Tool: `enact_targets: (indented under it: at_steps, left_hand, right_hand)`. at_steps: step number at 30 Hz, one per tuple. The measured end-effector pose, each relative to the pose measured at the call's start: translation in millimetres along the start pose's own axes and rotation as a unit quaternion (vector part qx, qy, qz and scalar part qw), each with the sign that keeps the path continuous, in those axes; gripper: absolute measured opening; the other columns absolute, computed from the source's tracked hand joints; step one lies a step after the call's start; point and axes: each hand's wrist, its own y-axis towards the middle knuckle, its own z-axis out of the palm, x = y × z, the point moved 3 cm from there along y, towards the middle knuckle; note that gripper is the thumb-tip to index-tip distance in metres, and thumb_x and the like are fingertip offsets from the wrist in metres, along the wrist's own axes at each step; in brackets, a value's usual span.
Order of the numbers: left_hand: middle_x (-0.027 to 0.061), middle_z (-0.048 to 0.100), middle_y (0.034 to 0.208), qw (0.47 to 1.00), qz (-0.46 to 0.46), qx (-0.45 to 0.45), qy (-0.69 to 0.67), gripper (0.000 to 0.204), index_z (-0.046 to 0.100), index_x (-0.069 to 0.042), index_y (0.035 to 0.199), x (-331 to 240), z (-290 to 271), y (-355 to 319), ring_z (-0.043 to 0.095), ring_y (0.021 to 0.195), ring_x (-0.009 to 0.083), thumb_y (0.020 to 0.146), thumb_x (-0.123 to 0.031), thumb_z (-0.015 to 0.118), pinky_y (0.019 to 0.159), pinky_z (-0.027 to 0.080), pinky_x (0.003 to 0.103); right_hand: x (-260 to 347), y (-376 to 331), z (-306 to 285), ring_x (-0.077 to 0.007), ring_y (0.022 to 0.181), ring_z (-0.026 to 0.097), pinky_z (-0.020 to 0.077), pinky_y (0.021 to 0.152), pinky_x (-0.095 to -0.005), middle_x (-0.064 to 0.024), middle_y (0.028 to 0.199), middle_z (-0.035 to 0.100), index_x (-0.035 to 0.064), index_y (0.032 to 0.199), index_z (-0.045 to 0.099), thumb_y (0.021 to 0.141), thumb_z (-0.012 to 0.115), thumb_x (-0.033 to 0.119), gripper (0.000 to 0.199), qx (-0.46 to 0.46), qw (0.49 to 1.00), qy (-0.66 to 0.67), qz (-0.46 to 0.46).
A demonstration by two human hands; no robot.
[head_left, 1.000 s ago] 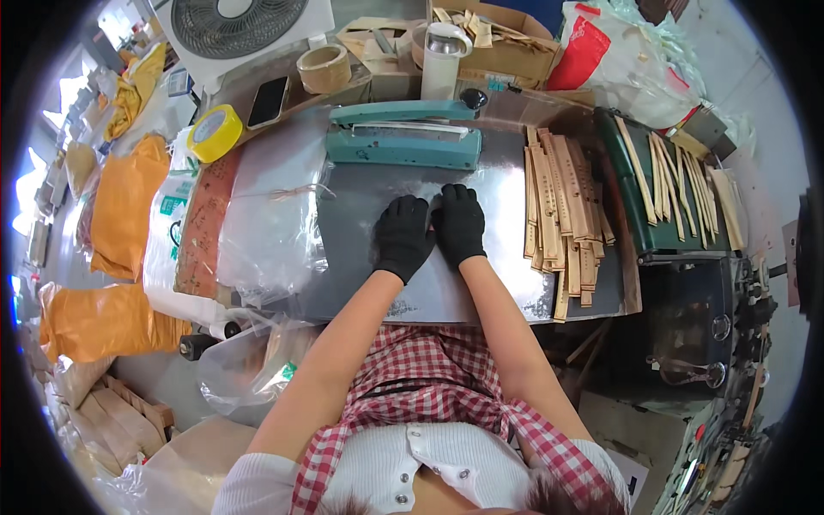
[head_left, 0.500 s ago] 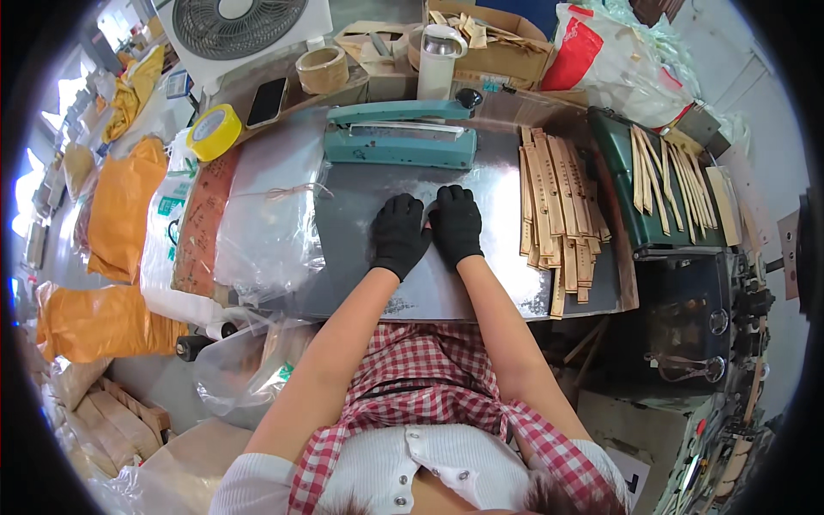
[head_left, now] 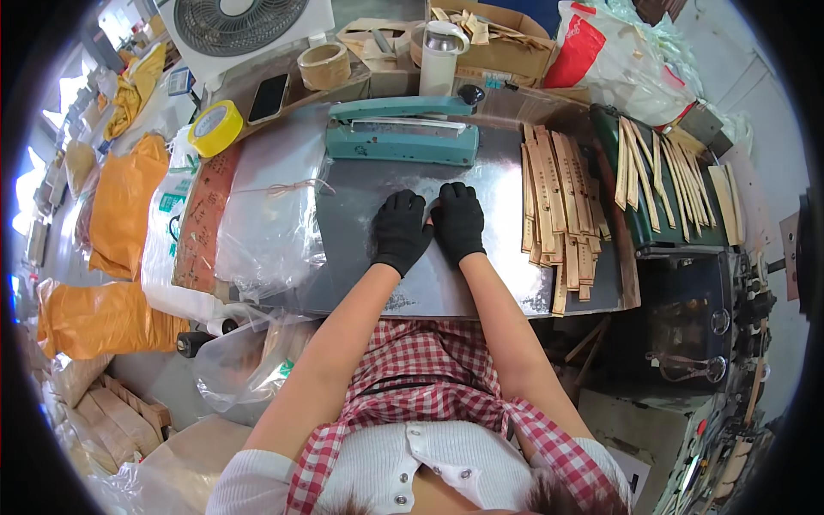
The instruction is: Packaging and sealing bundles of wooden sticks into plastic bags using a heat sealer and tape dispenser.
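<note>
Both my hands wear black gloves and rest palm down, side by side, on the dark grey tabletop (head_left: pixel 352 215). My left hand (head_left: pixel 401 232) lies with its fingers flat and fairly close together. Almost touching it, my right hand (head_left: pixel 458 221) lies the same way. A bit of bare thumb shows between them. Nothing is visible in either hand; the palms are hidden. Just beyond them stands a long teal bag sealer (head_left: pixel 402 142). Printed wooden strips (head_left: pixel 562 193) are piled right of my right hand. Clear plastic bags (head_left: pixel 270 219), a tie on top, lie left of my left hand.
Yellow tape (head_left: pixel 215 129), a phone (head_left: pixel 269 98), brown tape (head_left: pixel 324 67) and a white bottle (head_left: pixel 439 64) line the back. More strips (head_left: pixel 682 184) fan across a green machine surface (head_left: pixel 608 154) at right. Orange bags (head_left: pixel 129 215) are stacked left.
The strips on the green surface at right have shifted, with more showing at the left and right ends of their row. My hands have barely moved.
</note>
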Motion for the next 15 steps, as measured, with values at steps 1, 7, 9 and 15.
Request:
enact_targets:
  at_steps: [1, 7, 9, 15]
  left_hand:
    - [0.0136, 0.054, 0.107, 1.0, 0.0, -0.001, 0.001, 0.04, 0.057, -0.005, 0.108, -0.2, -0.1, 0.1, 0.051, 0.101, 0.0315, 0.073, -0.021, 0.067, 0.086, 0.043, 0.042]
    - [0.0138, 0.054, 0.107, 1.0, -0.004, -0.003, 0.0, 0.041, 0.057, -0.005, 0.108, -0.4, -0.5, -0.7, 0.051, 0.101, 0.0319, 0.072, -0.021, 0.068, 0.086, 0.043, 0.042]
    - [0.0138, 0.054, 0.107, 1.0, -0.003, -0.005, 0.0, 0.041, 0.057, -0.005, 0.109, 0.0, -0.6, -1.1, 0.051, 0.101, 0.0318, 0.072, -0.021, 0.068, 0.086, 0.044, 0.042]
    - [0.0136, 0.054, 0.106, 1.0, -0.004, -0.002, -0.003, 0.041, 0.057, -0.006, 0.109, 1.9, -2.0, -1.2, 0.051, 0.101, 0.0316, 0.072, -0.021, 0.068, 0.086, 0.044, 0.042]
  right_hand:
    - [-0.7, -0.1, 0.5, -0.0315, 0.091, 0.055, 0.0481, 0.072, -0.0411, -0.0126, 0.094, 0.057, 0.0066, 0.092, 0.057, 0.068, 0.069, 0.016, 0.028, 0.0, 1.0, -0.003, 0.001]
    - [-0.2, -1.0, -0.5, -0.0313, 0.09, 0.056, 0.0486, 0.072, -0.0407, -0.0127, 0.094, 0.058, 0.0065, 0.092, 0.057, 0.068, 0.068, 0.016, 0.029, 0.002, 1.0, -0.005, 0.002]
    - [0.3, -0.7, -0.1, -0.0313, 0.09, 0.056, 0.0486, 0.072, -0.0406, -0.0127, 0.093, 0.058, 0.0065, 0.092, 0.057, 0.068, 0.068, 0.016, 0.029, 0.001, 1.0, -0.008, 0.002]
    - [1.6, -0.8, 2.2, -0.031, 0.09, 0.056, 0.0487, 0.073, -0.0403, -0.0126, 0.094, 0.058, 0.0065, 0.092, 0.058, 0.068, 0.068, 0.016, 0.028, -0.002, 1.0, -0.004, 0.002]
